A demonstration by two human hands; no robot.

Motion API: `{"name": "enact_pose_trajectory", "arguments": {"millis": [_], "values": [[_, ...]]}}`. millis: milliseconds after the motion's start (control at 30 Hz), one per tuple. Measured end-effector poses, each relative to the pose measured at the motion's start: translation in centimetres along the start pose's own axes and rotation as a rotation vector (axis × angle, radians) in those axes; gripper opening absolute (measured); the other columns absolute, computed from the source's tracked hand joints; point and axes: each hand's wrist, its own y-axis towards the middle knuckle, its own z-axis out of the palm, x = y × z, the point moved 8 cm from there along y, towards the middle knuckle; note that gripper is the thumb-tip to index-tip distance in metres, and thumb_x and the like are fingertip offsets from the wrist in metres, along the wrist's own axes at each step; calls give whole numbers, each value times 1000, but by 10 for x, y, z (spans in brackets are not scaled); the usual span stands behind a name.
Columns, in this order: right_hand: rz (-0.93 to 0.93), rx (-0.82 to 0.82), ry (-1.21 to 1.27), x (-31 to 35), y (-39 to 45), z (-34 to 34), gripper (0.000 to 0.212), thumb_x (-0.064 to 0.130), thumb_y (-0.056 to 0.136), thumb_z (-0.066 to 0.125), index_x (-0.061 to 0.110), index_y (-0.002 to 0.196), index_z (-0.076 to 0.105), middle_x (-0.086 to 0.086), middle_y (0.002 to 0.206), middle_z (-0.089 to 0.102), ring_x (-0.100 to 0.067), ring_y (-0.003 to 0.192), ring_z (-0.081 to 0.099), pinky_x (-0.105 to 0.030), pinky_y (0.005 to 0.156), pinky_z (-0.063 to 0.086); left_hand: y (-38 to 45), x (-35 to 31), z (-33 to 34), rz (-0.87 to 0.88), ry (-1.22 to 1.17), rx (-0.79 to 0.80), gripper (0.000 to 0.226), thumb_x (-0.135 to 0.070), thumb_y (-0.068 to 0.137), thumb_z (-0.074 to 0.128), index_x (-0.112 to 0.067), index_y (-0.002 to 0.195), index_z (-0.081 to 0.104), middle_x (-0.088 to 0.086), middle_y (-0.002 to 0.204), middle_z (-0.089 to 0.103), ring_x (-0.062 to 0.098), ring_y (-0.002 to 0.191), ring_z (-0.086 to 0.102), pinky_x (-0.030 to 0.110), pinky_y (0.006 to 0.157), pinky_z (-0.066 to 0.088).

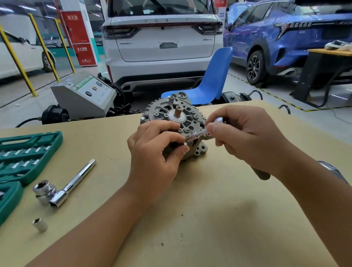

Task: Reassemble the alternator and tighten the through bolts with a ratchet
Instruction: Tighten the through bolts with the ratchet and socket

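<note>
On the surface [196, 224] nearest you lies a loose socket [40, 224], with a wrench [66, 188] and a green case [13, 162] beyond it at left. Mid-surface, your left hand [156, 154] grasps the alternator [178, 125], fingers curled on its near side. Your right hand [246, 137] pinches a ratchet [219, 121] against the housing's right edge. Beyond stands a blue chair [209, 82], then a white car [162, 38].
</note>
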Motion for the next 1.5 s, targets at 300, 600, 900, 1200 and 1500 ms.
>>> {"name": "enact_pose_trajectory", "arguments": {"millis": [300, 600, 900, 1200, 1500], "values": [[21, 181, -309, 19, 23, 8, 9, 29, 94, 69, 25, 95, 76, -5, 73, 70, -19, 57, 60, -30, 49, 46, 2, 3, -1, 15, -11, -11, 25, -29, 77, 83, -17, 97, 76, -15, 117, 68, 12, 119, 56, 57, 94, 44], [62, 477, -514, 41, 57, 26, 14, 33, 91, 68, 23, 84, 76, 6, 62, 69, -2, 42, 52, -15, 42, 42, 1, 2, 0, 41, 9, -12, 21, -29, 80, 81, -21, 99, 79, -18, 117, 66, 8, 120, 53, 51, 93, 42], [32, 555, -598, 28, 50, 21, 17, 38, 92, 68, 24, 87, 77, 3, 67, 71, -4, 49, 55, -24, 50, 47, 0, 2, 0, 32, 8, -1, 19, -34, 85, 76, -24, 100, 80, -15, 119, 69, 12, 125, 55, 56, 99, 40], [4, 430, -353, 26, 47, 11, 12, 30, 95, 68, 22, 96, 77, 5, 60, 66, -3, 45, 53, -14, 46, 43, 1, 1, -2, 28, -27, -19, 20, -25, 78, 85, -13, 90, 75, -6, 115, 74, 21, 120, 61, 61, 96, 44], [18, 451, -397, 28, 46, 14, 10, 35, 94, 68, 30, 97, 76, 9, 64, 68, -3, 50, 57, -19, 47, 47, 0, 1, -1, 29, -15, -20, 18, -24, 78, 84, -12, 89, 76, -6, 115, 74, 21, 120, 61, 61, 96, 43]]}}
